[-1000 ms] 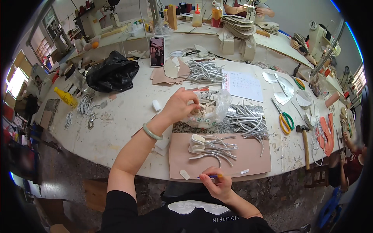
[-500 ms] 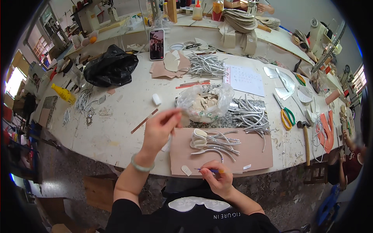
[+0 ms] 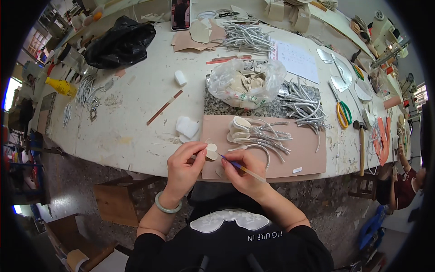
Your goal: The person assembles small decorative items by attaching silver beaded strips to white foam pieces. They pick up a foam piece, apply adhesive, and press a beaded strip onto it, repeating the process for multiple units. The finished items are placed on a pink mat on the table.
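Between the fingertips of my left hand point(image 3: 185, 164) is a small cream rounded piece point(image 3: 211, 152), which looks like two overlapping ovals. My right hand point(image 3: 247, 176) grips a slim pen point(image 3: 253, 174) with a blue front and a clear yellowish barrel. Its tip points at the cream piece; whether they touch I cannot tell. Both hands are over the near left part of a pinkish-brown sheet point(image 3: 294, 158). Silver cords point(image 3: 272, 132) with cream oval ends point(image 3: 240, 124) lie bundled on that sheet, just beyond my right hand.
Behind the sheet, a clear plastic bag point(image 3: 217, 88) of cream scraps point(image 3: 248, 84) sits on a speckled stone slab point(image 3: 216, 108). More silver cords point(image 3: 301, 106) lie beside it. Scissors point(image 3: 343, 113) and a hammer point(image 3: 361, 149) lie to the right, a black bag point(image 3: 122, 43) far left.
My left hand has come back from beside the plastic bag and now holds the cream piece. My right hand has brought the pen up to it. The view has tilted downward.
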Demonstrator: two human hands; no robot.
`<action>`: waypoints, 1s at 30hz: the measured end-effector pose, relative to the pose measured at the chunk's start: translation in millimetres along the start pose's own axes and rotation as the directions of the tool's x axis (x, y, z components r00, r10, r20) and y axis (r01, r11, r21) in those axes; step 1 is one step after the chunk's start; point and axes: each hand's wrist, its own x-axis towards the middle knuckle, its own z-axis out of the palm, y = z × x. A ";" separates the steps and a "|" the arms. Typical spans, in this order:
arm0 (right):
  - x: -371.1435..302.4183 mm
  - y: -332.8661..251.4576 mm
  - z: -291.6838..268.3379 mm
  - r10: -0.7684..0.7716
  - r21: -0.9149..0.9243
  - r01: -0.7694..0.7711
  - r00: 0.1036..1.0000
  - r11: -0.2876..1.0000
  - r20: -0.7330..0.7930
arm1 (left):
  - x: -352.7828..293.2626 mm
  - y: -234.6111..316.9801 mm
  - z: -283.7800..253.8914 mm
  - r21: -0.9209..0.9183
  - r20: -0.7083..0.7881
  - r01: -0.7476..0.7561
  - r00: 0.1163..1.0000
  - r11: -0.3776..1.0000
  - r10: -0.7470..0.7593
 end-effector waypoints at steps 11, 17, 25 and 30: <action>6.5 9.8 8.8 -0.071 -0.082 0.083 0.988 0.993 0.139 | -2.7 -6.5 1.9 0.093 0.034 -0.122 0.992 0.988 0.120; 7.0 8.9 11.4 -0.106 -0.142 0.123 0.987 0.982 0.123 | -2.8 -10.0 2.0 0.126 0.035 -0.174 0.985 0.977 0.171; 7.4 8.3 5.9 -0.108 -0.103 0.124 0.983 0.987 0.148 | -2.6 -6.7 2.0 0.135 0.026 -0.171 0.985 0.976 0.169; 6.6 9.6 8.4 -0.103 -0.118 0.116 0.988 0.986 0.111 | -3.3 -5.2 2.0 0.129 0.023 -0.146 0.989 0.981 0.144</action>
